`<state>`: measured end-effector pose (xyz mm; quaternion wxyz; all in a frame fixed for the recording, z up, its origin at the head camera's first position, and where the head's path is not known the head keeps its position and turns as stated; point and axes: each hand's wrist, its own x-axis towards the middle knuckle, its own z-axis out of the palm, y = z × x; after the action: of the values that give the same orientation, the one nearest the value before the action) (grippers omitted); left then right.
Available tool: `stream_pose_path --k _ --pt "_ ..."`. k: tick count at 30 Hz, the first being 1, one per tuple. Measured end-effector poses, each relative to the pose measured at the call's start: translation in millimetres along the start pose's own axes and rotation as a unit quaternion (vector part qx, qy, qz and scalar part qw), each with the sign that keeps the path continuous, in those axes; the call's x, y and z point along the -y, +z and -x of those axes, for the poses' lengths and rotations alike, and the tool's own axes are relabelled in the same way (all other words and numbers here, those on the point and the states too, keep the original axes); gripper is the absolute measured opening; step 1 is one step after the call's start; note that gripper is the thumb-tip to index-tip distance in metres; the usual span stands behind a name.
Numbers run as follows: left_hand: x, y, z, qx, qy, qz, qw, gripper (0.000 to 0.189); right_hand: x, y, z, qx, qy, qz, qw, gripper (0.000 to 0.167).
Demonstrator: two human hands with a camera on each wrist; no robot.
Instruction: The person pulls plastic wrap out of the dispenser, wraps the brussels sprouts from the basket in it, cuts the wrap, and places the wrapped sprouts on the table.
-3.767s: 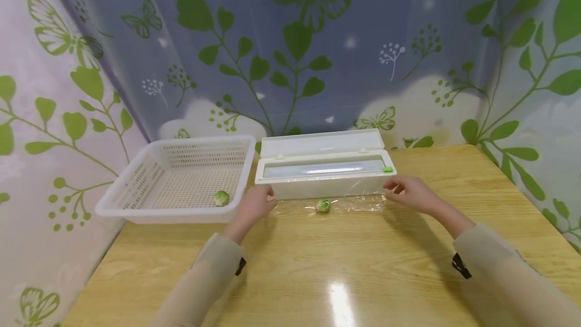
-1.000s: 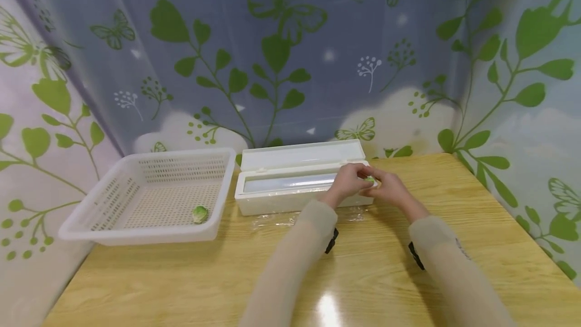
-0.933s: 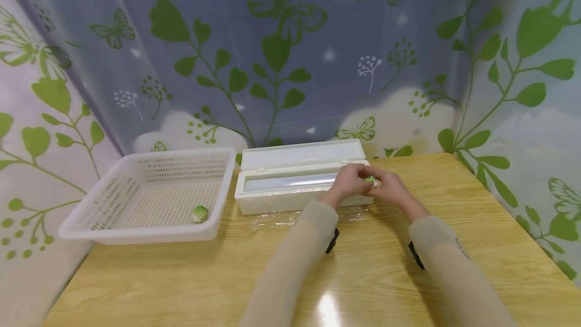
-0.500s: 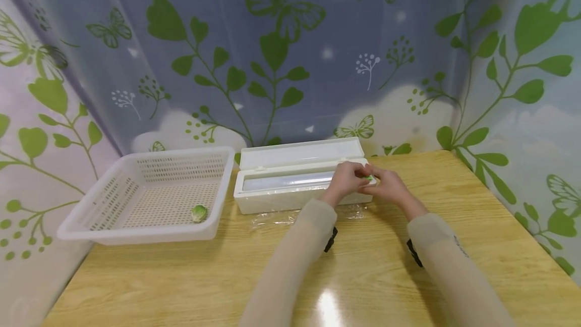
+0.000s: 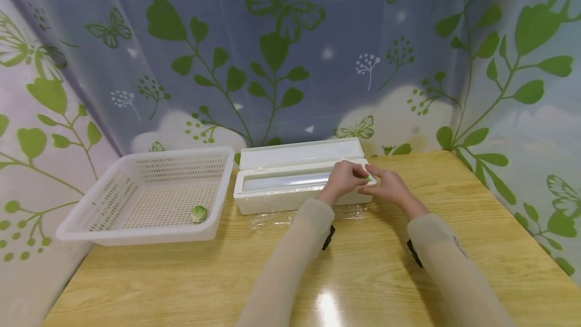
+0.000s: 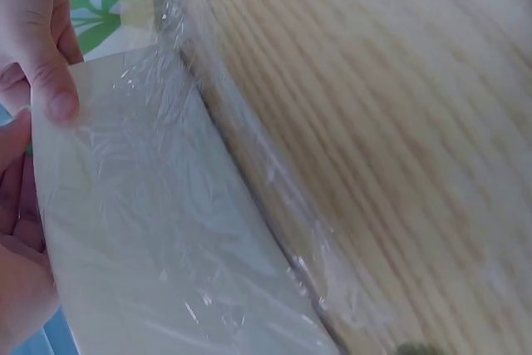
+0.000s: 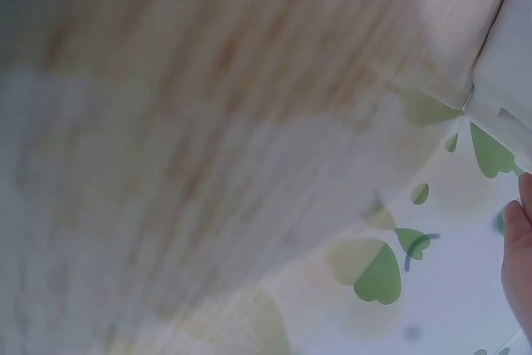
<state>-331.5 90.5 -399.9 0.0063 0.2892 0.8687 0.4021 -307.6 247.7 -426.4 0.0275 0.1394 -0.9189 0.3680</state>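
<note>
A white cling film box (image 5: 263, 205) lies on the table with its lid raised. Clear cling film (image 5: 272, 219) hangs over its front onto the wood. My left hand (image 5: 342, 181) reaches to the box's right end, fingertips curled at the small green slider cutter (image 5: 369, 179). My right hand (image 5: 388, 185) grips that same end, its thumb (image 6: 60, 101) pressed on the film-covered front in the left wrist view. One Brussels sprout (image 5: 198, 214) sits in the basket. A dark greenish shape (image 6: 420, 348) shows at the left wrist view's bottom edge, too cut off to tell.
A white perforated plastic basket (image 5: 136, 236) stands left of the box. The wooden table (image 5: 181, 286) spreads in front, with a patterned curtain (image 5: 290, 64) behind and at both sides. My left sleeve (image 5: 290, 256) crosses in front of the box.
My left hand has left the film's left end and come to the green slider. My right hand has gone from the film to the box end. The sprout on the film is now out of sight.
</note>
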Motion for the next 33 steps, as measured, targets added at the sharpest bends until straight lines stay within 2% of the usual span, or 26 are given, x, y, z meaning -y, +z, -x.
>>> stream_pose_path --k 8,15,21,28,33 --pt "1.2 -3.5 1.1 0.009 0.0 -0.013 0.9999 0.007 1.2 0.6 2.9 -0.005 -0.001 0.012 0.9999 0.078" --pt "4.5 -6.5 1.9 0.008 -0.02 0.006 0.9997 0.011 4.9 0.0 2.8 -0.007 -0.002 0.016 0.9998 0.077" --pt "6.6 -8.8 1.6 0.012 -0.022 0.002 0.9997 0.011 2.3 -0.9 2.0 0.0 0.006 0.016 0.9999 0.079" --pt "8.4 -12.7 2.8 0.019 -0.022 -0.015 0.9995 0.01 2.3 0.3 0.0 0.001 -0.013 0.024 0.9996 0.078" --pt "7.7 -14.2 1.9 0.025 -0.014 -0.038 0.9989 0.01 2.2 -1.4 1.0 0.009 -0.004 0.024 0.9997 0.077"
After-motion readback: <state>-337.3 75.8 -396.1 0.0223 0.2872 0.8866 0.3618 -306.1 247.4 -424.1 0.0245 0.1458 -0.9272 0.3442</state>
